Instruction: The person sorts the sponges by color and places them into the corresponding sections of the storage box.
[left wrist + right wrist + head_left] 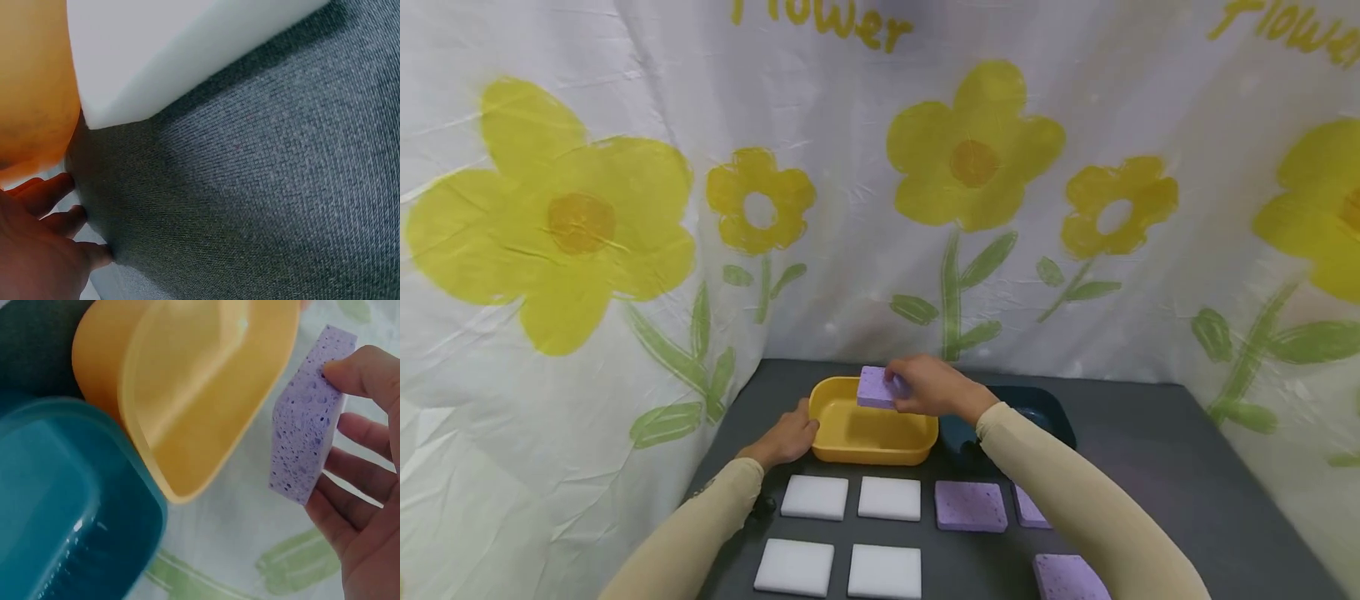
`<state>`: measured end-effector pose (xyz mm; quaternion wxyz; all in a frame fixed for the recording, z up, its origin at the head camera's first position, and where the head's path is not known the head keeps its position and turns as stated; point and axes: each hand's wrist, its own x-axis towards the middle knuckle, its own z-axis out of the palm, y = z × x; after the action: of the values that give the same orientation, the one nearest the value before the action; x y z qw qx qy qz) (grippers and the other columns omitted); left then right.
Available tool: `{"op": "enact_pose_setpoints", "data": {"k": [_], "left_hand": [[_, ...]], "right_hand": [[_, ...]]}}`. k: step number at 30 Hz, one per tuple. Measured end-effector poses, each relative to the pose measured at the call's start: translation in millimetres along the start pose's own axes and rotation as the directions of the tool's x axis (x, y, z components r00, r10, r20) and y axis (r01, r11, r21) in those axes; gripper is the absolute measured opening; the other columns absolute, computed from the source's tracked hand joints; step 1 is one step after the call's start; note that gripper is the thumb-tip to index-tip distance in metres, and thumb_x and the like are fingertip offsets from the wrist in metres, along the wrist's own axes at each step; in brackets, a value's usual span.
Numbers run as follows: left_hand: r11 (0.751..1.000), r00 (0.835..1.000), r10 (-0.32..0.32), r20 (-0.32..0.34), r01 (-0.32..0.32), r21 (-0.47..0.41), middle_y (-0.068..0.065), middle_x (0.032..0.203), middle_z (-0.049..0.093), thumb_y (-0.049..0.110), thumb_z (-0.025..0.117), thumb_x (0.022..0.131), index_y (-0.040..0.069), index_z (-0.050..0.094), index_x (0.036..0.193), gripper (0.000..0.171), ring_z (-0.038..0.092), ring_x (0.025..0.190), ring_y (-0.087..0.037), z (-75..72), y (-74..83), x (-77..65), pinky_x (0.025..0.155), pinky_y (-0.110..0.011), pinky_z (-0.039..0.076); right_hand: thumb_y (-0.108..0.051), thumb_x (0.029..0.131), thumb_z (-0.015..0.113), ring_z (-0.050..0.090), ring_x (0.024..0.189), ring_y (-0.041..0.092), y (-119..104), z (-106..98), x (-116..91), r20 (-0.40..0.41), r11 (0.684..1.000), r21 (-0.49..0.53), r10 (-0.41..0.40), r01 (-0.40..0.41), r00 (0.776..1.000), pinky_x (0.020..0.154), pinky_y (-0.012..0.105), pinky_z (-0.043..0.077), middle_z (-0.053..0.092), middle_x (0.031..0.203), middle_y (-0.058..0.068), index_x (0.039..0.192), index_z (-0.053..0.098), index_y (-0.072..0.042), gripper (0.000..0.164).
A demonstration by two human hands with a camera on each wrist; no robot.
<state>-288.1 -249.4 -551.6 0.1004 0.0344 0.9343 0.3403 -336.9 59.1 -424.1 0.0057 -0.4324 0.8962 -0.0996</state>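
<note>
Apparently, a purple sponge point(874, 388) was pinched so its outer end stayed bare

Remotely, I watched the right hand point(928, 385) holding it narrowly, thumb on one side and fingers on the other; presumably that grip left the far end free for clean placing. The sponge hung around the back rim of the yellow tray point(874, 457), touching nothing but the hand. Whether it was squarely over the tray's floor, I couldn't tell.

Meanwhile, I had the left hand point(792, 433) against the tray's left end, fingers spread and fairly straight, probably to steady it.

Both trays stood toward the back edge of the bench point(1142, 467), the teal tray point(1045, 408) close by the yellow one's right end, likely to shorten the reach. Nearer the front edge lay four white pads point(815, 497) in two rows, left of the loose purple sponges point(970, 506); I took that as sorting by colour. The right sleeve point(1067, 483) partly hid that side.
</note>
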Motion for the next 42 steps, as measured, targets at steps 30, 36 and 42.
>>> {"op": "enact_pose_setpoints", "data": {"k": [30, 36, 42], "left_hand": [[1.000, 0.999, 0.017, -0.032, -0.017, 0.010, -0.012, 0.116, 0.069, 0.022, 0.044, 0.113, -0.004, 0.037, 0.156, 0.051, 0.064, 0.099, -0.023, 2.7, -1.1, 1.4, 0.095, -0.049, 0.052], [1.000, 1.000, 0.004, -0.020, -0.004, 0.019, -0.009, 0.117, 0.069, 0.023, 0.043, 0.113, -0.002, 0.036, 0.157, 0.050, 0.063, 0.099, -0.020, 4.1, -6.4, 5.2, 0.094, -0.047, 0.052], [0.998, 0.998, 0.053, -0.023, -0.053, -0.019, -0.015, 0.115, 0.069, 0.021, 0.043, 0.113, -0.007, 0.037, 0.153, 0.049, 0.065, 0.098, -0.024, 5.1, -9.9, 5.5, 0.091, -0.047, 0.053]], "right_hand": [[-0.031, 0.100, 0.082, 0.067, 0.106, 0.014, -15, 87, 70, 0.162, 0.996, 0.023, 0.076, -0.081, 0.984, 0.105, 0.035, 0.056, 0.075, 0.127, 0.002, 0.136, 0.070, -0.014, 0.041], [-0.029, 0.099, 0.083, 0.062, 0.098, 0.013, -16, 98, 70, 0.162, 0.992, 0.060, 0.096, -0.107, 0.982, 0.101, 0.034, 0.057, 0.073, 0.122, 0.001, 0.134, 0.068, -0.017, 0.040], [-0.030, 0.100, 0.083, 0.063, 0.098, 0.013, -15, 103, 70, 0.151, 0.991, 0.085, 0.091, -0.105, 0.984, 0.102, 0.034, 0.058, 0.074, 0.122, 0.000, 0.135, 0.069, -0.017, 0.041]]}}
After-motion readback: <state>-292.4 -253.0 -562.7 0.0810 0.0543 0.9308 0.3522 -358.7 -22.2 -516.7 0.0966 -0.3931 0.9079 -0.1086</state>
